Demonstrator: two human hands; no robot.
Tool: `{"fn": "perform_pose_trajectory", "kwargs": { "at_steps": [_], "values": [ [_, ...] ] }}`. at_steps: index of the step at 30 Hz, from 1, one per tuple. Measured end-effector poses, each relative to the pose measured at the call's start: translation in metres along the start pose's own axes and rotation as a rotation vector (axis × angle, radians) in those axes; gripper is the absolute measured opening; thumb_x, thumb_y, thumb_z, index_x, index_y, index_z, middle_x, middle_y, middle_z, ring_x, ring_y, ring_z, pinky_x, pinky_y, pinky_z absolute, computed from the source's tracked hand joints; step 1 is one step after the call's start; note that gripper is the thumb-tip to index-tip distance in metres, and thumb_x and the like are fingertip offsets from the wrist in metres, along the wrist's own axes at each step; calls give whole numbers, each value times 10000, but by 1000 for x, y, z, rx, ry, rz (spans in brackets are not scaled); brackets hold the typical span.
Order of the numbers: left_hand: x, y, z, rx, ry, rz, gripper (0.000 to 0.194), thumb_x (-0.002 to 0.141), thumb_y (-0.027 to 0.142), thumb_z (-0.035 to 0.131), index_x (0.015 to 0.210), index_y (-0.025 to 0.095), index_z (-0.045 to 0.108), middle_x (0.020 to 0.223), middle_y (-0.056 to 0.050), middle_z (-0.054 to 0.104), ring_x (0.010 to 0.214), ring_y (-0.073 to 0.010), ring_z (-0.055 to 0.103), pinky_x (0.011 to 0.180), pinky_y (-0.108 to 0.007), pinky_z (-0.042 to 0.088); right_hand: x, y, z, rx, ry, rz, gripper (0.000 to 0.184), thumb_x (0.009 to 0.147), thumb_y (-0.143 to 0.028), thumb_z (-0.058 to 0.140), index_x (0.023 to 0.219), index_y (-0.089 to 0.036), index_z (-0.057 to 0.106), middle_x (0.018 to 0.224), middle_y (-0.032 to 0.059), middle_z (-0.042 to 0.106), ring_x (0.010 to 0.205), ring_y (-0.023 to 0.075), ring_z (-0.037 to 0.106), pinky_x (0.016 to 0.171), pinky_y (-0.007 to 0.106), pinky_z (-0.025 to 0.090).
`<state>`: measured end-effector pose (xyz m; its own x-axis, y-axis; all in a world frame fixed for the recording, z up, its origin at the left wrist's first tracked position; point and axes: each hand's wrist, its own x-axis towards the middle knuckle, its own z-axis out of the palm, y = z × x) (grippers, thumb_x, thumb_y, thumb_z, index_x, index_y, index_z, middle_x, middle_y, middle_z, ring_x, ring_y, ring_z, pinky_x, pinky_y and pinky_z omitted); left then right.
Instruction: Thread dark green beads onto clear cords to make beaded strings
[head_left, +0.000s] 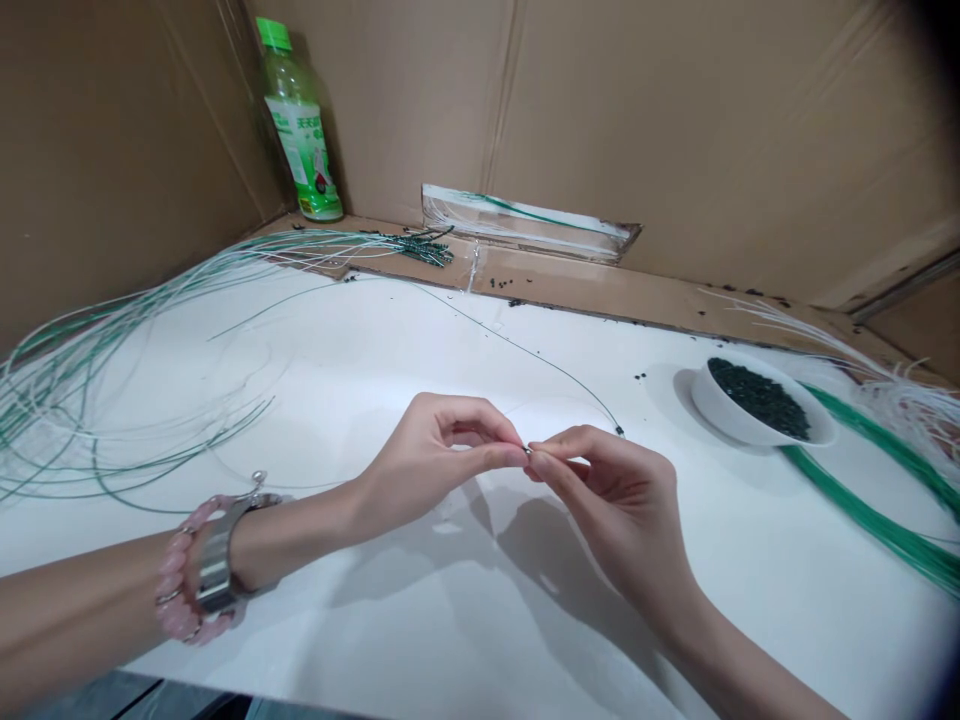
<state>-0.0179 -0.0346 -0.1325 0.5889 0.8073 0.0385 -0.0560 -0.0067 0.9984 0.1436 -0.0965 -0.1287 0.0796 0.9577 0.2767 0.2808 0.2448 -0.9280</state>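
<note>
My left hand [442, 450] and my right hand [615, 490] meet fingertip to fingertip above the white table [337, 350]. Both are closed in a pinch. A tiny dark and shiny bit shows between the fingertips, too small to name surely. One thin green wire [540, 357] arcs over the table from the left and runs behind my right hand's fingers. Small dark beads [620, 431] sit on it close to that hand's knuckles. To the right of my right hand stands a white bowl [750, 430] full of dark green beads [757, 398].
A bundle of green and white wires [112, 320] spreads at left, its beaded ends [424, 247] on a cardboard ledge [547, 275]. A green bottle [300, 130] stands in the back corner. Coiled green wire [862, 520] and white strands [915, 410] lie at right. Loose beads [640, 377] are scattered about.
</note>
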Motion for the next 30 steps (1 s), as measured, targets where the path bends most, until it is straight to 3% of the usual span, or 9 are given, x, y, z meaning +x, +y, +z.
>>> {"fn": "perform_pose_trajectory", "kwargs": {
  "at_steps": [4,11,14,30],
  "values": [
    [1,0,-1,55,20,8,114,761,260,671,718,156,656,697,1,662,669,-92,593,644,-186,475,1,-2,-2,-41,12,-44,73,810,-201,620,748,-208,657,726,14,671,668,128,619,580,233,524],
    [1,1,-1,149,16,89,98,768,221,650,700,151,655,708,-11,669,675,-105,589,663,-207,477,3,-9,-7,-466,57,-491,191,753,-35,584,821,-210,622,707,8,641,650,139,571,577,278,454],
    [1,1,-1,158,5,104,93,772,208,642,701,150,654,701,-10,667,666,-101,583,660,-204,478,3,-10,-7,-530,78,-587,227,734,-8,580,836,-210,599,679,1,639,619,133,562,557,269,448],
    [1,3,0,197,-33,147,98,785,204,625,701,156,642,709,-5,669,667,-98,592,647,-195,481,4,-8,-9,-672,-36,-613,179,739,-18,545,764,-194,538,667,14,577,656,141,515,572,258,440]
  ]
}}
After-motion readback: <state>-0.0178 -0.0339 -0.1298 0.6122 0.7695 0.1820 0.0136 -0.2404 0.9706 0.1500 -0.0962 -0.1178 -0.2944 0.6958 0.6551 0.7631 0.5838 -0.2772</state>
